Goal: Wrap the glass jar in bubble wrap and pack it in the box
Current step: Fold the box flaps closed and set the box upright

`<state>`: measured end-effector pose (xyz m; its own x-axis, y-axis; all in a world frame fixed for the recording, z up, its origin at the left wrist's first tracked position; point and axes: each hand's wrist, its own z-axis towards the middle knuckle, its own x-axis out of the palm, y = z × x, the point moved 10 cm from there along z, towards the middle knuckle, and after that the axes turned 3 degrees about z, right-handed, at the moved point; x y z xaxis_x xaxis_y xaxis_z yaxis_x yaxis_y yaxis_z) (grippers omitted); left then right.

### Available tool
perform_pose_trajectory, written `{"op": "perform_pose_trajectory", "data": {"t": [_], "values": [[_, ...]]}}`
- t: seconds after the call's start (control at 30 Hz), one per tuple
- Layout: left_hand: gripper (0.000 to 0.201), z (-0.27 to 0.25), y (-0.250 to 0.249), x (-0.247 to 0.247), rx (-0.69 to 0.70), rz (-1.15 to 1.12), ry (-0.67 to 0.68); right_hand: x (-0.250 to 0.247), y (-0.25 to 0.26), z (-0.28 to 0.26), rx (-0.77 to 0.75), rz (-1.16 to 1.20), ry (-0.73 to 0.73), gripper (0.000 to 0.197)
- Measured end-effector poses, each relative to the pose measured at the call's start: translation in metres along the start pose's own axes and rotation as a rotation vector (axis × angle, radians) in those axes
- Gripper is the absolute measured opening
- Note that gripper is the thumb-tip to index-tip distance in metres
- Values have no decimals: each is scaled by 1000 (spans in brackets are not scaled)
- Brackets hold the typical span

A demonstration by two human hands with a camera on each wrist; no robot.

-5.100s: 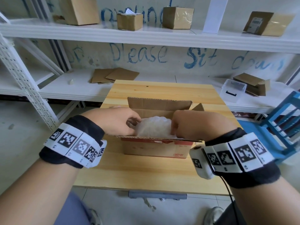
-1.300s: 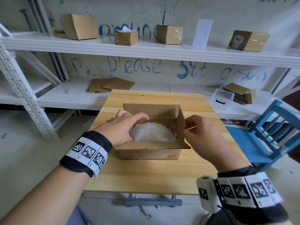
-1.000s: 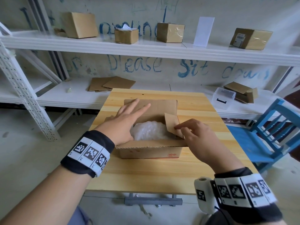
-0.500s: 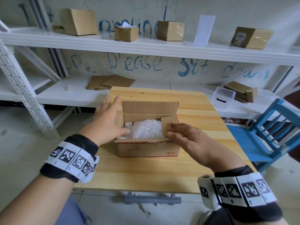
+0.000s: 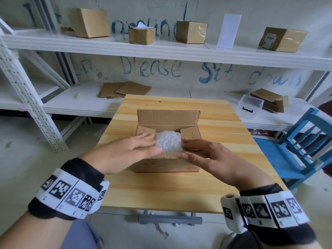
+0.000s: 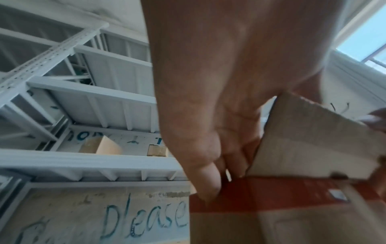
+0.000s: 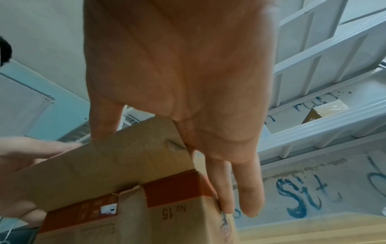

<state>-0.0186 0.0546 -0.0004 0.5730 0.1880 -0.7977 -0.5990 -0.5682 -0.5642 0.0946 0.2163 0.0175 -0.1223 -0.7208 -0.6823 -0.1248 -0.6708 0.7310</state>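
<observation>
A cardboard box point(image 5: 167, 165) stands in the middle of the wooden table point(image 5: 161, 193). Inside it lies the jar wrapped in bubble wrap point(image 5: 168, 141); the glass itself is hidden. My left hand point(image 5: 125, 153) lies flat on the left side flap point(image 5: 145, 131) with straight fingers. The straight fingers of my right hand point(image 5: 206, 155) press the right side flap point(image 5: 190, 133) down. The far flap point(image 5: 168, 116) stands upright. The near flap point(image 6: 309, 140) rises under both palms, and it shows in the right wrist view as the near flap point(image 7: 117, 165).
White shelving point(image 5: 161, 51) behind the table carries several cardboard boxes, flat cardboard sheets point(image 5: 124, 89) and a clear plastic bin point(image 5: 250, 106). A blue chair point(image 5: 305, 146) stands close to the table's right edge. Bare floor lies to the left.
My left hand has come from outside the box's left wall onto the left side flap and folded it inward. The right hand still presses the right flap, now lower.
</observation>
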Motion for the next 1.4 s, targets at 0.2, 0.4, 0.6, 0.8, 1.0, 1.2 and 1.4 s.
{"op": "perform_pose_trajectory", "data": {"t": [0.2,0.4,0.6,0.8,1.0,1.2,1.4], "values": [[106,-1,8,10,-32,162,108,16,-1,2,22,-100,155,74],[81,4,-9,16,-21,304,125,19,1,14,103,-309,237,82],[75,10,-10,8,-44,433,167,31,11,30,46,-570,225,104],[67,16,-11,3,-41,458,184,27,24,35,112,-520,306,64],[68,19,-5,4,-91,437,225,23,29,33,124,-450,313,41],[74,20,-3,-1,-140,310,227,18,27,37,159,-394,269,65],[83,16,-1,3,-165,265,241,30,25,35,175,-569,370,75]]}}
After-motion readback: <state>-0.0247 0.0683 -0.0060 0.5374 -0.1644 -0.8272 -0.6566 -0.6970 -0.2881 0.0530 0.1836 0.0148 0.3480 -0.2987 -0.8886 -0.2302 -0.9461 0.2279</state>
